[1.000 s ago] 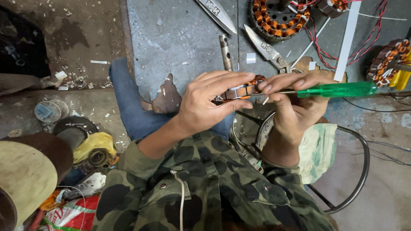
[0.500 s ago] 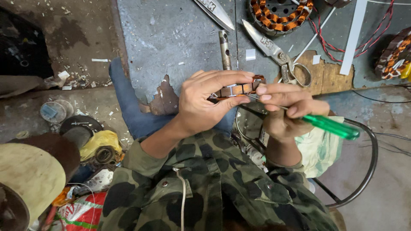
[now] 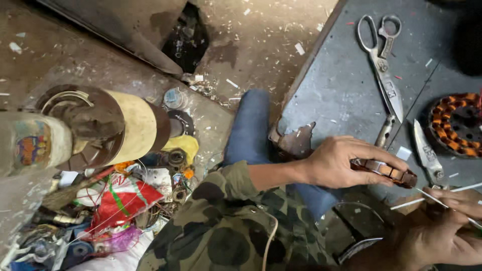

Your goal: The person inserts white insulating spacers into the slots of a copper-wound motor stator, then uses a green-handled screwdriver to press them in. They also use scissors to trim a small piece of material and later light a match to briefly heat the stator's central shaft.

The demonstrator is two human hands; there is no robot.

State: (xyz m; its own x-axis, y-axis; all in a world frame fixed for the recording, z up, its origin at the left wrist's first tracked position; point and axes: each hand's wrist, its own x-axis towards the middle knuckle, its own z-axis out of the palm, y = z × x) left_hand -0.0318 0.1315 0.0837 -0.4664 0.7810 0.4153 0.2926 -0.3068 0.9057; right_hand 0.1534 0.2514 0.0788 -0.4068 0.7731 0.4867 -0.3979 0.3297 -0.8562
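My left hand (image 3: 346,161) grips a small copper-wound motor part (image 3: 389,171), brown with metal plates, held out over the grey work board (image 3: 341,90). My right hand (image 3: 447,236) sits low at the right edge, fingers closed around a thin white stick (image 3: 437,199) whose tip points at the motor part. The green screwdriver seen before is out of view. My camouflage sleeve (image 3: 226,216) and blue-jeaned knee (image 3: 251,130) fill the lower middle.
Scissors (image 3: 379,55), a metal blade tool (image 3: 427,150) and an orange-wound stator (image 3: 454,125) lie on the board. At left stand a tan and brown spool (image 3: 120,125), a jar (image 3: 30,143), and a heap of wires, red wrappers (image 3: 120,200) and scrap.
The view swung left and down, bringing the cluttered floor into sight. My hands have moved apart; the right one has dropped lower, now showing a white stick instead of the green screwdriver.
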